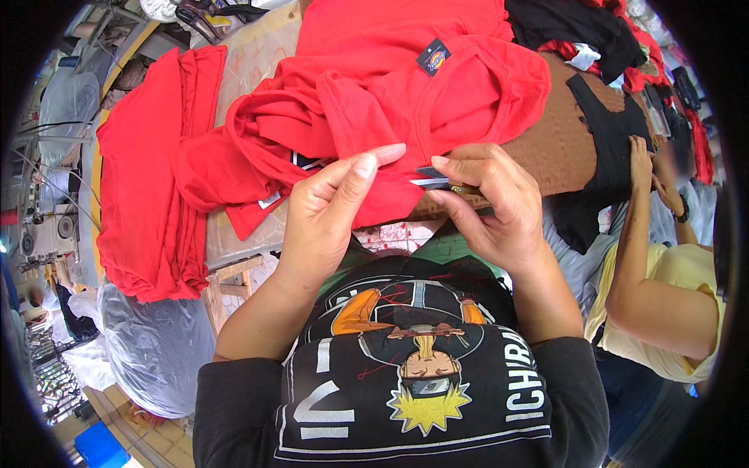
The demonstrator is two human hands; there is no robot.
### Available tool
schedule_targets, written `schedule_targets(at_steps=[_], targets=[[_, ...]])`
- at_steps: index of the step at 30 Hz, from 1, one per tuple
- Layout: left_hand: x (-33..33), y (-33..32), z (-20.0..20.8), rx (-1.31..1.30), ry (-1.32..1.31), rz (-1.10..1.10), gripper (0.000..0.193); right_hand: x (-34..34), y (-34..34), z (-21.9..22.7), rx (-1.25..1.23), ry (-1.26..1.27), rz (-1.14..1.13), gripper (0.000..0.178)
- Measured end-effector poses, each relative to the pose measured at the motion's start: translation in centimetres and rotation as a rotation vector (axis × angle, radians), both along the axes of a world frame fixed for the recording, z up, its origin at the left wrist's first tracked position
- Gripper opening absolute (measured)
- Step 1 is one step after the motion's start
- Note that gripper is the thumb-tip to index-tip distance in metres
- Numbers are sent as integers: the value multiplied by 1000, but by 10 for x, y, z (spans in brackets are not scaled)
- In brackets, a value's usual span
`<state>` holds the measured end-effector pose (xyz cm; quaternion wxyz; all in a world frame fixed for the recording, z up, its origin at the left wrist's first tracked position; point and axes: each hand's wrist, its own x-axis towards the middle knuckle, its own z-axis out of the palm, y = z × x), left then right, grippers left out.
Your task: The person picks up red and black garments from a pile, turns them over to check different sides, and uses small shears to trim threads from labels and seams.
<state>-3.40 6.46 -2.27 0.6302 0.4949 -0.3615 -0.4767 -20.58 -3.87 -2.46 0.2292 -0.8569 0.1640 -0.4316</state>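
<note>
A red T-shirt [343, 117] lies rumpled in front of me, with a small dark tag [433, 57] on it near the collar. My left hand [331, 199] is closed in front of its near edge, thumb pressed toward the forefinger; what sits in the pinch, if anything, is too small to make out. Between the thumb and fingers of my right hand [495, 199] is a pair of thread snips [437, 183]. Their blades point left, toward my left fingertips, and stand slightly apart over the red cloth.
Folded red garments [156, 171] are stacked at the left, by a plastic-wrapped bundle [156, 351]. Brown patterned cloth [554, 148] covers the table's right part. Beyond it, a co-worker in yellow [663, 304] reaches over a black garment [605, 132]. More dark clothing [577, 31] is heaped at the far right.
</note>
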Motion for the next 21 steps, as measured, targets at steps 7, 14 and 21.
schedule_targets(at_steps=[7, 14, 21], targets=[[1, 1, -8, -22, -189, 57, 22, -8, -5, -4, 3, -29, -30, 29], [-4, 1, -2, 22, -113, 48, 26, -4, 0, -6, 4, -17, 4, 28], [-4, 4, -5, 19, -109, 50, 29, -2, 0, -6, -68, 2, 14, 29]])
